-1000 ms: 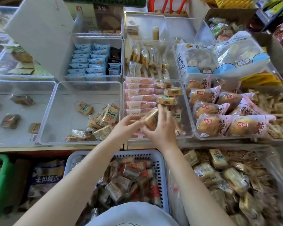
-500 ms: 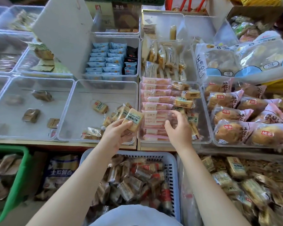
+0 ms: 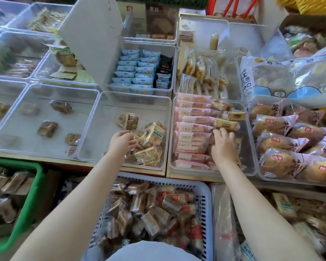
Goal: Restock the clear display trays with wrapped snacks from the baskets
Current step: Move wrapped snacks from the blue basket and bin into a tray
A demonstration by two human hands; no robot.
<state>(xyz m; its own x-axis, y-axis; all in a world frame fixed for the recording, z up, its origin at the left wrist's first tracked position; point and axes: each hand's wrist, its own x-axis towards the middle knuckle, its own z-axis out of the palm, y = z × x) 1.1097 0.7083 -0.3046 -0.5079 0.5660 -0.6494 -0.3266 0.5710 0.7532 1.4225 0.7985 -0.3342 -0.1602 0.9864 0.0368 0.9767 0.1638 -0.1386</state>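
Hands over two front trays, sorting yellow snacks.

The left hand (image 3: 120,141), fingers loosely curled and holding nothing I can see, hovers over the middle tray (image 3: 94,127) beside its pile of yellow snacks (image 3: 151,146) at the tray's front right corner. The right hand (image 3: 223,146) reaches among the pink packs (image 3: 193,136) in the next tray (image 3: 251,166); its grip is hidden. Risk, I judge: its reach could topple those stacked packs. Bread bags (image 3: 282,142) read "桃李"; a back box "原味". The basket (image 3: 205,189) sits below the bench's front edge.
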